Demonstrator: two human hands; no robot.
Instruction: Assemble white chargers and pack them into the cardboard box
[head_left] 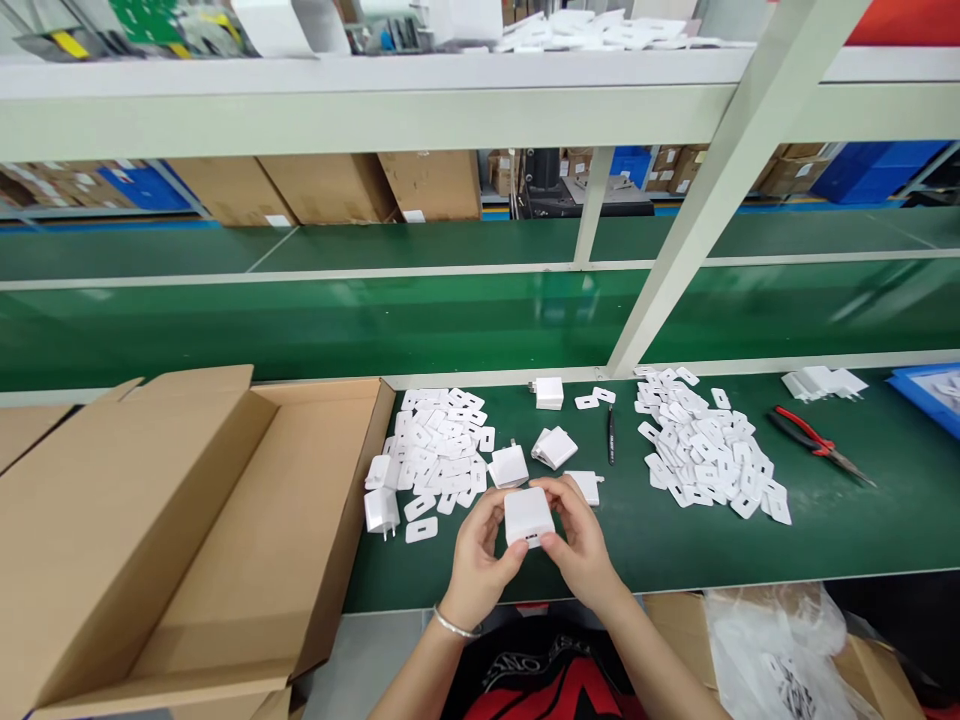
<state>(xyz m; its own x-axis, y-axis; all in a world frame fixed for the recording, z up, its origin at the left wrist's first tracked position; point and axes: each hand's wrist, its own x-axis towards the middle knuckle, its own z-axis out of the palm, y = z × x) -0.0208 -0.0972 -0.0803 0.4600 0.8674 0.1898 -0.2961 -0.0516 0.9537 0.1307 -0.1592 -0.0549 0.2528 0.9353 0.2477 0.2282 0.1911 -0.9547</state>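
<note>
Between my two hands, above the front of the green bench, is a white USB charger (528, 514), its port end toward me. My left hand (481, 550) grips its left side, thumb at the lower corner. On the opposite side my right hand (581, 545) holds it with thumb and fingers. Just beyond my fingers lie more white chargers, one charger (509, 467) with its prongs up and another charger (555, 448) tilted on its side. A further charger (585, 487) lies partly behind my right hand.
Heaps of white slotted plates lie left (439, 445) and right (709, 445). Two chargers stand beside the open cardboard box (322, 560). A black pen-like tool (610, 435) and red-handled pliers (821, 445) rest on the bench. A slanted post (720, 190) rises behind.
</note>
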